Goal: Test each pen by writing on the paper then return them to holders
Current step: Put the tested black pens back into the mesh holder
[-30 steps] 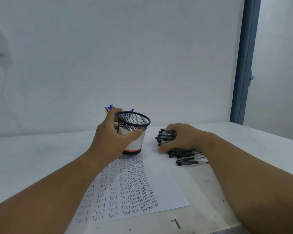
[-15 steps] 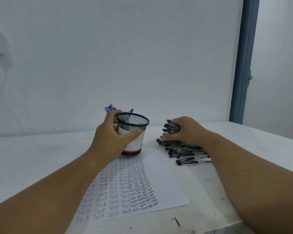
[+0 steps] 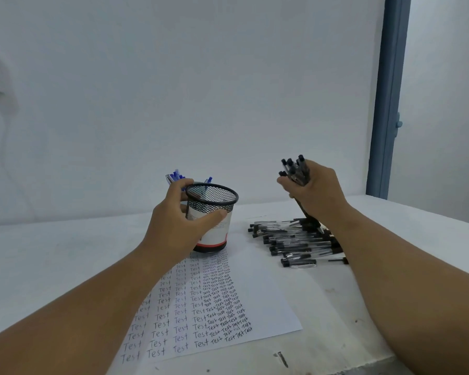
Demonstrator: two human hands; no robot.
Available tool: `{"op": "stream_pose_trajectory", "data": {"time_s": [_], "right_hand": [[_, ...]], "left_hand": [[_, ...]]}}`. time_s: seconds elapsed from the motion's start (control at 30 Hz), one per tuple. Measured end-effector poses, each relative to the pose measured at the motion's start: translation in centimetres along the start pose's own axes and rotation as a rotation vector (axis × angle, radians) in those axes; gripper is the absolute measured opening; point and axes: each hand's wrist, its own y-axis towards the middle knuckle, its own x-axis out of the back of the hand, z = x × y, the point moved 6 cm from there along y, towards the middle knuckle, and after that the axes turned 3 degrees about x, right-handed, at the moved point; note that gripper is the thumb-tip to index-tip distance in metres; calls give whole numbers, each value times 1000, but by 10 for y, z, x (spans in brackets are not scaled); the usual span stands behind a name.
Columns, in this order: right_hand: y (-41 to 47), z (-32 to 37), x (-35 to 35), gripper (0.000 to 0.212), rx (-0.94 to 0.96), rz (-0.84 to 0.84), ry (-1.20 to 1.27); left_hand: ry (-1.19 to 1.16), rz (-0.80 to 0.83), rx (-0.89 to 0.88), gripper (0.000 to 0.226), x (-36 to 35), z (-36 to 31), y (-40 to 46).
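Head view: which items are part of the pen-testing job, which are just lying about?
Job:
- mesh holder, gripped by left hand
- bunch of black pens in right hand
- pile of black pens on the table
- paper covered in "Test"
- blue pens behind the holder

Lying about:
- screw near the table's front edge

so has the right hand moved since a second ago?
Yes. The right hand has risen off the pen pile on the table, gripping a bunch of black pens, now level with the mesh holder rim.
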Motion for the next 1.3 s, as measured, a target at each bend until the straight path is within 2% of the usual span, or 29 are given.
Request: {"op": "stream_pose_trajectory", "data": {"time_s": [0.2,0.47,0.6,0.73,0.83,0.97,1.03,1.3], "right_hand": [[2,-8,19,18,9,-244,5],[3,13,34,19,82,-425,105],[-2,20,22,18,-48,-527,327],[-6,21,9,18,-139,-554,428],[-8,17,7,19,-226,-575,483],[-7,3,17,15,-381,-688,631],[-6,-1,16,16,-427,-685,684],[-2,8,-16,24,-416,-474,731]], "left_hand": [[19,10,-1,73,-1,0,0],[20,45,-23,75,-4,-3,1],[25,73,-37,76,-8,-6,-1],[70,101,-72,87,-13,-10,-4],[110,122,-109,83,-17,-13,-5],[131,117,-160,83,-23,-16,-6],[134,111,-169,85,-26,-17,-7],[124,83,-173,83,-30,-21,-9]]}}
